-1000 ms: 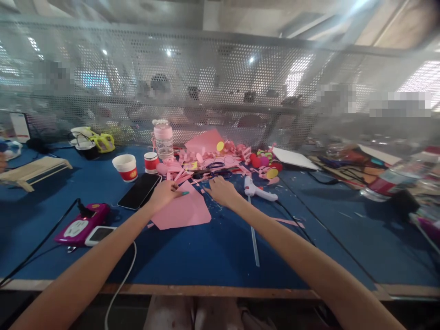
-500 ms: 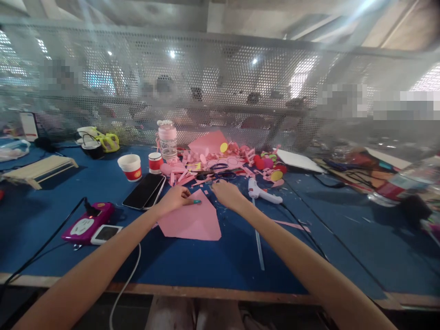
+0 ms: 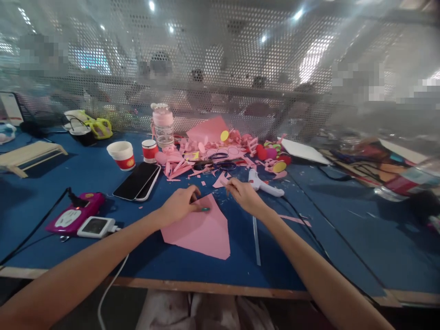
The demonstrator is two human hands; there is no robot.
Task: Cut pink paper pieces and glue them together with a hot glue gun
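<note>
A cut sheet of pink paper (image 3: 201,233) lies in front of me on the blue tabletop. My left hand (image 3: 180,204) is curled over its upper left part, the thumb with a teal nail pressed on it. To the right, my right hand (image 3: 244,195) has its fingers pinched together at a small pointed scrap of pink paper (image 3: 219,181). Just beyond that hand rests a white hot glue gun (image 3: 266,187), partly hidden by it. A clear glue stick (image 3: 256,240) lies below the right forearm. Scissors (image 3: 225,165) sit among the cuttings farther back.
Pink paper cuttings (image 3: 177,165) are heaped at the back, before a perforated metal screen (image 3: 213,68). On the left are phones (image 3: 137,180), paper cups (image 3: 122,151), a bottle (image 3: 163,126) and a purple power strip (image 3: 77,213). The glue gun's cord (image 3: 312,238) runs down the right.
My right hand has moved right and slightly toward me, now with the pink scrap at its fingertips. The left hand and the sheet have shifted slightly right and nearer. My view has tilted down.
</note>
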